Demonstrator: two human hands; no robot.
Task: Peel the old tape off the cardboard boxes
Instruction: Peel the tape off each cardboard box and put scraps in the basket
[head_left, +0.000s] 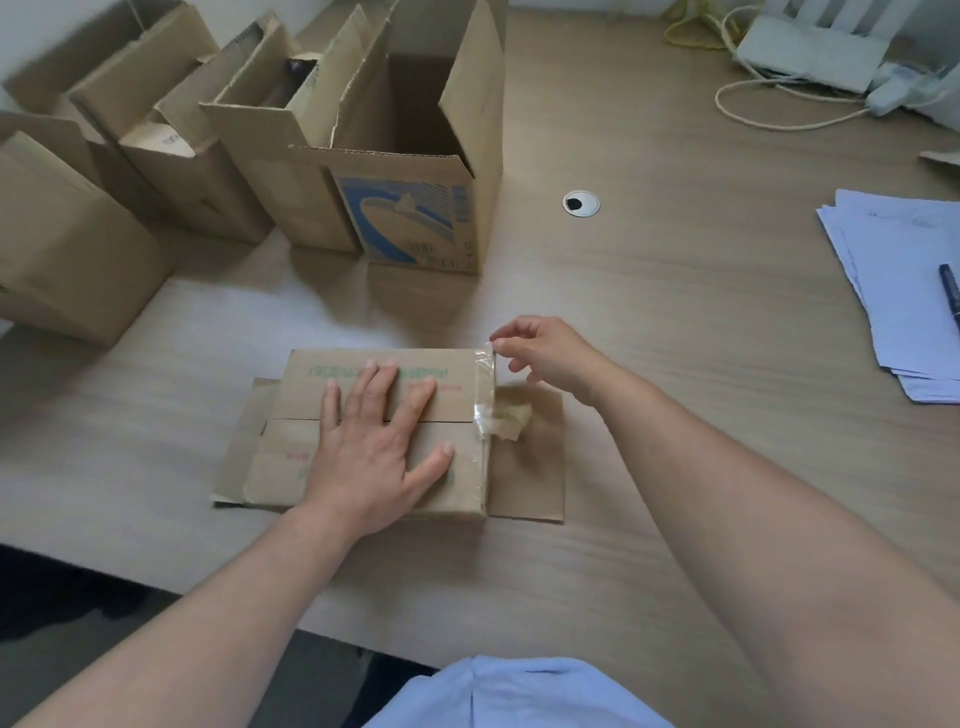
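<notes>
One flat-lying cardboard box (311, 384) sits on the near middle of the wood-grain table (675, 338). It is matte brown corrugated board with faded green and red print, a seam running across its top, and loose flaps spread out on the table at its left and right ends. A strip of clear, glossy tape (484, 384) runs along the box's right edge. Its upper end is lifted off the board, and lower down it bunches into a wrinkled, yellowish wad over the right flap.

The left hand (371, 447) lies palm-down on the box top, fingers straight and spread, pressing the cardboard. The right hand (553, 358) pinches the lifted end of the tape between thumb and forefinger, with the other fingers curled loosely.

A row of upright open boxes (249, 135) stands at the far left with flaps raised and torn, wavy edges. One holds a dark object too blurred to name, another a piece of cardboard. The nearest, a blue-printed box (415, 218), has a shadowed interior.

To the right lie a fanned stack of pale papers (893, 291) with a dark pen (949, 296) on it, a round metal grommet (581, 203) and looped cream cords (769, 111).
</notes>
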